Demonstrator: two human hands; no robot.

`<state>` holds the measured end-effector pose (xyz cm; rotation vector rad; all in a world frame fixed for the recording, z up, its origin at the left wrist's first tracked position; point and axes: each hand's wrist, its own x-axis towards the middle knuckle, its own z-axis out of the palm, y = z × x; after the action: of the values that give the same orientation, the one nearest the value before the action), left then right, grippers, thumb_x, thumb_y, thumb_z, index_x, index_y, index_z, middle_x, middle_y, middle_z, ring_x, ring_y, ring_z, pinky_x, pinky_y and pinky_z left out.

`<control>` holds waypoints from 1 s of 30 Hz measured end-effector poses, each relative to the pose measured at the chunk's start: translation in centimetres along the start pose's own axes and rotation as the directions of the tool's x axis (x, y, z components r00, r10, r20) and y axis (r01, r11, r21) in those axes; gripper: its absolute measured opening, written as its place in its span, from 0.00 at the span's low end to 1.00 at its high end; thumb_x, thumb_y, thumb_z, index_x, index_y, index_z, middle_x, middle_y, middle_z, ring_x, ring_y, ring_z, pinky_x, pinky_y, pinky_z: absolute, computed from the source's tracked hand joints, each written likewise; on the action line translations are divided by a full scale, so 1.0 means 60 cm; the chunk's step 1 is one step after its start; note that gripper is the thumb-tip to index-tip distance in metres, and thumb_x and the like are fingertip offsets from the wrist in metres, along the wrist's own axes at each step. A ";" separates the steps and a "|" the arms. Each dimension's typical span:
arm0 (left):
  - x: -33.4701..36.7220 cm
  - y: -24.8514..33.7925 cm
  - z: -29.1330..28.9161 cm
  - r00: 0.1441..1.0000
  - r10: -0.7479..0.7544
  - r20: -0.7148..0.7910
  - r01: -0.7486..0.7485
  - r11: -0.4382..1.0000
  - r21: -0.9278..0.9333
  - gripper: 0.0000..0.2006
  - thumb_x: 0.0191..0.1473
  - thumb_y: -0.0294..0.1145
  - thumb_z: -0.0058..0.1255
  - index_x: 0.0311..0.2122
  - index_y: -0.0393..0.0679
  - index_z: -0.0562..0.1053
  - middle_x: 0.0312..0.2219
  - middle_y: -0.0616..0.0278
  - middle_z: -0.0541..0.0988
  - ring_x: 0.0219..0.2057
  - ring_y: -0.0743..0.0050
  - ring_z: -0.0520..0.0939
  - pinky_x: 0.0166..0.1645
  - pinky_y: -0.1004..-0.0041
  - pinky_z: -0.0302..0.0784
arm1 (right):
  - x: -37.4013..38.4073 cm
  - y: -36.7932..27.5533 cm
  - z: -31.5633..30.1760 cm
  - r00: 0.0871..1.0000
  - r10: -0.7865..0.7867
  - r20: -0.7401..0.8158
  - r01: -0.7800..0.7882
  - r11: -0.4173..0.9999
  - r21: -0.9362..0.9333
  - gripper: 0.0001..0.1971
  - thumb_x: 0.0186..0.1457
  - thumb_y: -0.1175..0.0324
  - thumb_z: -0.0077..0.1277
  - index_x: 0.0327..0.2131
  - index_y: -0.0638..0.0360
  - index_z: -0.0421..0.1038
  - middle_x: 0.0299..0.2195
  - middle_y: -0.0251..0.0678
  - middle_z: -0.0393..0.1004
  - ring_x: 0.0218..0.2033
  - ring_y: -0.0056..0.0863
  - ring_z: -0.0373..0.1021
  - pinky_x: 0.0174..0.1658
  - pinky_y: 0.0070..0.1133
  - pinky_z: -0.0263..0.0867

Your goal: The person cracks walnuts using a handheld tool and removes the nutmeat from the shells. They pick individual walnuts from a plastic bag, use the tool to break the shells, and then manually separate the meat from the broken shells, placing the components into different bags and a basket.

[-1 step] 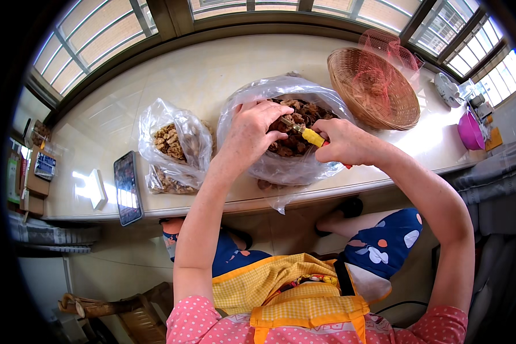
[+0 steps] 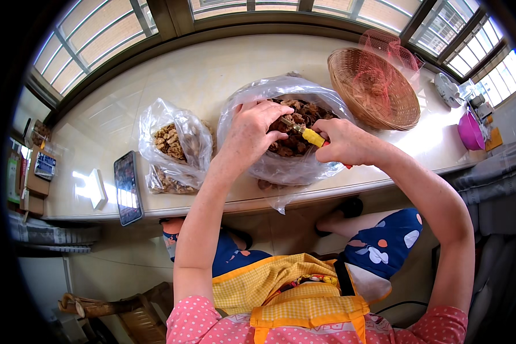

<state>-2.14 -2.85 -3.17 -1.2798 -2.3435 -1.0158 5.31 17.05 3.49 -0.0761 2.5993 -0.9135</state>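
Note:
A clear plastic bag (image 2: 252, 163) stands open on the counter, filled with dark brown walnuts and shells (image 2: 309, 109). In my right hand (image 2: 350, 142) is a pair of pliers (image 2: 312, 137) with yellow and red handles, its metal jaws pointing left over the bag's contents. My left hand (image 2: 252, 127) curls over the bag's left side, thumb and fingers around the jaw tips. Between them sits what looks like a walnut, mostly hidden by the fingers. Left of this, a smaller clear bag (image 2: 198, 146) holds lighter walnut kernels (image 2: 169, 142).
A wicker basket (image 2: 341, 86) with red netting (image 2: 378, 69) stands at the back right. At the left lie a phone (image 2: 127, 186), overlapping the counter's front edge, and a white box-like object (image 2: 99, 189). A magenta bowl (image 2: 470, 131) is at the far right. Windows line the back.

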 end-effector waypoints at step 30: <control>-0.001 -0.001 -0.004 0.999 -0.044 -0.003 0.044 0.998 -0.052 0.24 0.37 0.32 0.65 0.44 0.46 0.73 0.38 0.62 0.78 0.45 0.61 0.75 0.55 0.66 0.59 | 0.001 -0.016 -0.010 0.998 0.038 0.053 -0.035 0.998 -0.051 0.27 0.38 0.64 0.50 0.43 0.72 0.66 0.24 0.43 0.71 0.18 0.27 0.69 0.23 0.21 0.66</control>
<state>-2.20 -3.07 -3.06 -1.2485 -2.3671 -1.0981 4.99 16.65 4.48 -0.0656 2.5656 -0.8224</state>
